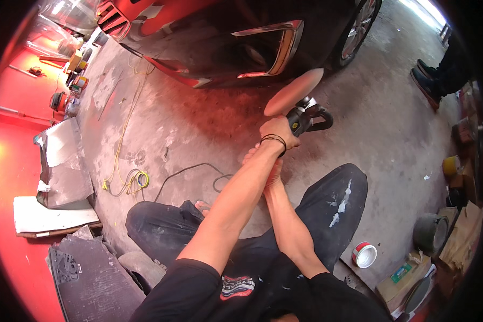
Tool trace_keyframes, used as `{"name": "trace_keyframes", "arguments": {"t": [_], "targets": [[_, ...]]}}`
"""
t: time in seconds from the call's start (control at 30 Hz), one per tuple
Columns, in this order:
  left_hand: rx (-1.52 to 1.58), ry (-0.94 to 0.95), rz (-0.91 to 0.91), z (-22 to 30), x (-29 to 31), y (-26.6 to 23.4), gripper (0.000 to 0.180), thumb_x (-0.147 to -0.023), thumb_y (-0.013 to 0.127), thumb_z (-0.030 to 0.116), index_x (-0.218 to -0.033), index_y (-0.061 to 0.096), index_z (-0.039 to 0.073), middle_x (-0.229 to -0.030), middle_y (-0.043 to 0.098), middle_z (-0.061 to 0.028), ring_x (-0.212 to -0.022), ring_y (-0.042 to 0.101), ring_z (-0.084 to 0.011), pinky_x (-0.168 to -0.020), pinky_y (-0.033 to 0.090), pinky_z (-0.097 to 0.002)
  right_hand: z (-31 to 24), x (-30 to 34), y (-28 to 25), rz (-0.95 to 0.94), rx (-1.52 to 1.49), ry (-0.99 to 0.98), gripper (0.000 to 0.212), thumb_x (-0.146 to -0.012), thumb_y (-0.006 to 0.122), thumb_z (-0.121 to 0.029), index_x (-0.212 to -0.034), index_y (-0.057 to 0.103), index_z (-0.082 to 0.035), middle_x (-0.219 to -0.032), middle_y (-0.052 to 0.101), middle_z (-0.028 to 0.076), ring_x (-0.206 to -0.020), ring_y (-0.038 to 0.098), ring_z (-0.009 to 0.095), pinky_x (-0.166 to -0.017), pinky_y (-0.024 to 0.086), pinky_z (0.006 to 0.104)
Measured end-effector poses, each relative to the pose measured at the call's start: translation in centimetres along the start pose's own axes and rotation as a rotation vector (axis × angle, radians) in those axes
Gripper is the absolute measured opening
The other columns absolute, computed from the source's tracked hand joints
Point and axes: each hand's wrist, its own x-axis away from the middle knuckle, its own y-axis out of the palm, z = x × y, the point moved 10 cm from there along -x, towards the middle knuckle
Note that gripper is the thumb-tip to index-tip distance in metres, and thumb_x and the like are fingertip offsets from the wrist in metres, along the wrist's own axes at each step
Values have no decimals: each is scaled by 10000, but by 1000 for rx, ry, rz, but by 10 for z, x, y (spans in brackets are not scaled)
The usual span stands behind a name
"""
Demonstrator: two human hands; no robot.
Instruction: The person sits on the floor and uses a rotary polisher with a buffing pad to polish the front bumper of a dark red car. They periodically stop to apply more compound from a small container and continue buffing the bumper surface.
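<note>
A polisher [301, 119] with a black body and a loop-shaped handle is held in front of me. Its round pale pad [295, 92] is tilted beside the lower corner of a dark car bumper [209, 53]; whether it touches cannot be told. My left hand [279, 130], with dark bands at the wrist, is wrapped round the polisher's body just behind the head. Closer to me, my right hand [264, 165] is closed round the rear of the tool, partly hidden behind my left wrist. Chrome trim [296, 43] frames a fog-light recess above the pad.
A black cable [190, 165] and a coiled yellow cord [139, 180] lie on the concrete floor at left. An open red-and-white can [364, 254] stands by my right knee. Panels [64, 155] lean along the red wall. At far right stands another person [437, 80].
</note>
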Motion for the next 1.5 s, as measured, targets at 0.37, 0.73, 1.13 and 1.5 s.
{"name": "trace_keyframes", "arguments": {"t": [0.37, 0.73, 1.13, 1.5], "targets": [[153, 88, -36, 26, -23, 7, 776, -699, 911, 380, -1336, 680, 1, -1157, 790, -248, -1092, 790, -378, -964, 623, -468, -58, 7, -38, 337, 223, -126, 842, -656, 997, -585, -1264, 659, -110, -1121, 687, 33, -1048, 655, 210, -972, 559, 376], [54, 67, -68, -10, -8, 4, 929, -671, 909, 421, -1445, 600, 11, -1148, 790, -229, -1071, 781, -396, -954, 617, -471, 0, 5, -48, 303, 111, -107, 524, -898, 780, -465, -1302, 699, -142, -1224, 752, 31, -1138, 722, 236, -1013, 588, 425], [-28, 152, -118, -102, 0, -2, 846, -671, 909, 458, -1302, 670, -52, -1145, 785, -263, -1078, 780, -416, -960, 615, -479, 95, -21, -65, 544, 80, -176, 534, -851, 817, -465, -1247, 712, -122, -1179, 768, 48, -1091, 736, 234, -999, 606, 444], [-7, 113, -146, -239, -2, -21, 888, -673, 898, 522, -1295, 708, -82, -1221, 776, -307, -1168, 772, -411, -1025, 604, -464, 210, -56, -87, 618, 104, -76, 451, -951, 719, -412, -1239, 724, -65, -1167, 779, 85, -1107, 735, 261, -1016, 576, 440]]}}
